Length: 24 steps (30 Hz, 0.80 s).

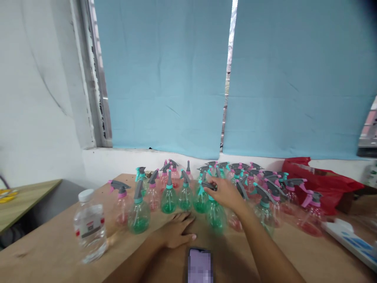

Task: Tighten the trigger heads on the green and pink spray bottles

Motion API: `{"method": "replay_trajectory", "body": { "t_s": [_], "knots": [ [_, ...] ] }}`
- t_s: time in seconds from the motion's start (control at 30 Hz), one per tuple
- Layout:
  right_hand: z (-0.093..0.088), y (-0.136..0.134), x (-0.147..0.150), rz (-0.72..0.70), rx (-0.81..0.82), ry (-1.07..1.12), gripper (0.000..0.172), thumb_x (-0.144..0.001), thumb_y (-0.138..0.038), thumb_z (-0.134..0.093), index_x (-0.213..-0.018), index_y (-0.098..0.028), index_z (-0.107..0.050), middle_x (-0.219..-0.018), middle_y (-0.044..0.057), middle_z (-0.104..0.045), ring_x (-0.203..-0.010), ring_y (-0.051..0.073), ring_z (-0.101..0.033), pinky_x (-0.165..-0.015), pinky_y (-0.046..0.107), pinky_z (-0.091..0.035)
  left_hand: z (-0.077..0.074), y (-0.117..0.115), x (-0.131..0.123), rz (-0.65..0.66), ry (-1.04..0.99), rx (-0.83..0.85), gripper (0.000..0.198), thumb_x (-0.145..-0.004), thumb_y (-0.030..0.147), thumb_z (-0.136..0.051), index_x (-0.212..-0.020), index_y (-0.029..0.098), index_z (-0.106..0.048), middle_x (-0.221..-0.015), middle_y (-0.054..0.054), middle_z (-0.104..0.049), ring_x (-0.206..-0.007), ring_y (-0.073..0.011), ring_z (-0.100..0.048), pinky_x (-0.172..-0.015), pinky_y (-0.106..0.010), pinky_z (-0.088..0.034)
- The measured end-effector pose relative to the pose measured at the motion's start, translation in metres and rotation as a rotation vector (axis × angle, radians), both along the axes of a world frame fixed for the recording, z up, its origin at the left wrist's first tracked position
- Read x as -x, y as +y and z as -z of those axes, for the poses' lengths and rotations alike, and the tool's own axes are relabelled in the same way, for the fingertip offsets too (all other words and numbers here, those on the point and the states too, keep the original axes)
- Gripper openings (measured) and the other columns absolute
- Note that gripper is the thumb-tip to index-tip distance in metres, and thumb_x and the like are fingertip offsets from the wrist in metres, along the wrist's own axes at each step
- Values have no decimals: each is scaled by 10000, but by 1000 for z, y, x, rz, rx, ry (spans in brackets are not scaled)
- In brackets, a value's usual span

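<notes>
Many small green and pink spray bottles (pixel 169 200) with grey trigger heads stand crowded on a brown wooden table (pixel 53 251). My right hand (pixel 225 193) reaches in among them, its fingers closed on the grey trigger head (pixel 209 185) of a green bottle (pixel 216 217). My left hand (pixel 176 232) lies flat on the table just in front of the bottles, fingers stretched out, holding nothing. A phone (pixel 200 265) lies on the table close to me, between my forearms.
A clear water bottle (pixel 90 226) with a white cap stands at the front left. A red plastic bag (pixel 318 181) sits at the back right. A white power strip (pixel 350 237) lies at the right edge. Blue blinds (pixel 165 78) cover the window behind; another table (pixel 23 200) is left.
</notes>
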State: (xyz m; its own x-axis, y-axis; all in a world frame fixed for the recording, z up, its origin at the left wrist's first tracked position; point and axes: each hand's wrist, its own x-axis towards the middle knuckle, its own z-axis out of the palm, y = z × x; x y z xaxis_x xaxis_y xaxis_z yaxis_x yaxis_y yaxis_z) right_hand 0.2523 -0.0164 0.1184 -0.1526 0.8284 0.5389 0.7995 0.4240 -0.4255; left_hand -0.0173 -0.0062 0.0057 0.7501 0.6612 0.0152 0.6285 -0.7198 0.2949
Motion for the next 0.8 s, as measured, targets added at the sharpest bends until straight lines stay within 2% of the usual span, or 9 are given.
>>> {"method": "replay_trajectory", "body": {
  "t_s": [0.13,0.23,0.37,0.5,0.7,0.8],
  "knots": [
    [-4,-4,-6,324,97,-225,192,-932,-329,-576,-1014,-208,-700,-909,109,-728,-855,261,-677,-724,316,-419,-3,-2,-1,-21,15,22,838,-938,762,-445,-1587,236,-376,-1651,-149,-291,-1510,-414,-247,-1213,-583,-221],
    [0,0,-6,452,137,-275,244,-969,-276,-509,-1085,-166,-693,-999,166,-730,-926,295,-700,-750,341,-462,-6,-4,-2,-28,28,20,839,-938,758,-447,-1584,226,-385,-1644,-154,-309,-1501,-420,-266,-1215,-572,-229],
    [8,8,-3,529,122,-280,297,-974,-162,-433,-1172,-115,-650,-1051,198,-717,-943,305,-711,-755,354,-494,-9,-4,-3,-24,40,3,838,-940,755,-443,-1579,214,-395,-1632,-162,-332,-1497,-412,-281,-1218,-557,-231],
    [15,14,-1,549,88,-277,439,-906,-14,-393,-1306,-86,-558,-1111,199,-682,-962,301,-708,-757,346,-493,-9,-5,-3,-25,69,-6,849,-947,757,-422,-1582,195,-386,-1635,-178,-316,-1503,-403,-273,-1216,-563,-230],
    [21,18,-2,549,76,-263,458,-895,-5,-414,-1309,-141,-553,-1117,167,-649,-975,285,-692,-756,328,-475,-8,-5,-3,-12,68,-18,841,-953,749,-418,-1575,184,-394,-1634,-181,-316,-1506,-397,-268,-1214,-564,-234],
    [23,18,-3,549,46,-246,365,-928,-66,-444,-1256,-136,-588,-1097,172,-648,-982,294,-682,-766,339,-471,-7,-5,-3,-13,58,-25,829,-954,744,-422,-1570,190,-403,-1629,-176,-331,-1502,-394,-278,-1210,-565,-245]
  ]
}}
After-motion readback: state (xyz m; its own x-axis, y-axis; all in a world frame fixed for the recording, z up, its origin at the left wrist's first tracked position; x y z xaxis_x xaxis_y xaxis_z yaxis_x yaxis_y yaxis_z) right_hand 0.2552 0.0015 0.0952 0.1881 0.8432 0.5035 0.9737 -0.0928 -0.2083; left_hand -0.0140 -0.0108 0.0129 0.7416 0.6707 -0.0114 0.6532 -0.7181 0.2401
